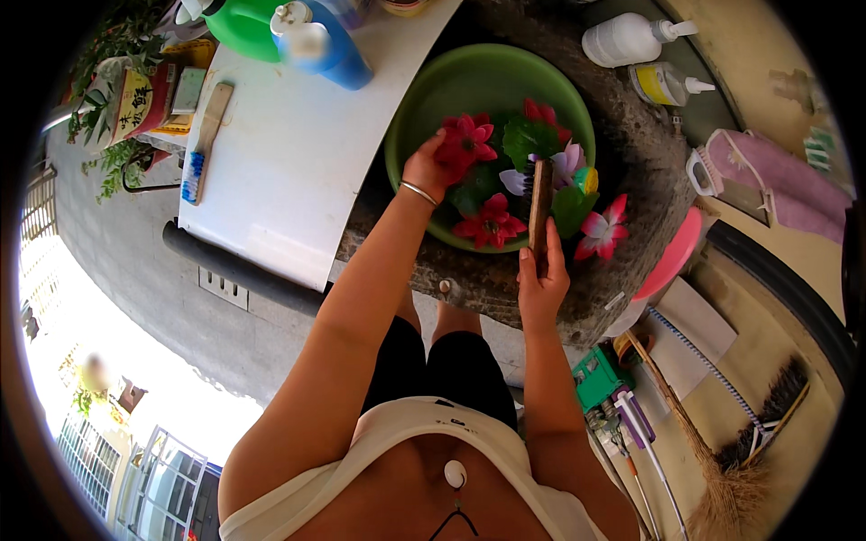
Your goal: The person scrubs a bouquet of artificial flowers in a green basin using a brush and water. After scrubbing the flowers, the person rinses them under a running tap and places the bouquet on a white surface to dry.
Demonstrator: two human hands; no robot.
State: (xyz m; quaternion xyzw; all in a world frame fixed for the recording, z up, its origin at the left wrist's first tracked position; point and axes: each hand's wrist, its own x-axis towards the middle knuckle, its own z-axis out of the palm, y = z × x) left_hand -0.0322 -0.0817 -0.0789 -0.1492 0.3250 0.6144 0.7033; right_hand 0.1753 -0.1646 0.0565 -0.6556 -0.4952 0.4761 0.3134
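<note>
A round green basin [451, 79] holds several artificial flowers with green leaves. At its left side my left hand [422, 169], with a bangle at the wrist, grips a red flower [469, 137] by its edge; some of the fingers are hidden. My right hand [543, 287] is closed round the lower end of a wooden-handled brush [540, 207], held upright over the basin's front right. Dark bristles face left, near a pale purple flower [568, 162]. A second red flower [492, 221] lies at the front of the basin. Outside the right rim rests a pink-and-white flower [603, 231].
Left of the basin, a white tabletop [271, 171] carries a blue-bristled brush [206, 144], a blue bottle [329, 50] and a green jug [244, 27]. Two pump bottles [622, 41] stand at the far right. A purple towel [767, 180] hangs nearby; brooms [722, 478] lean below it.
</note>
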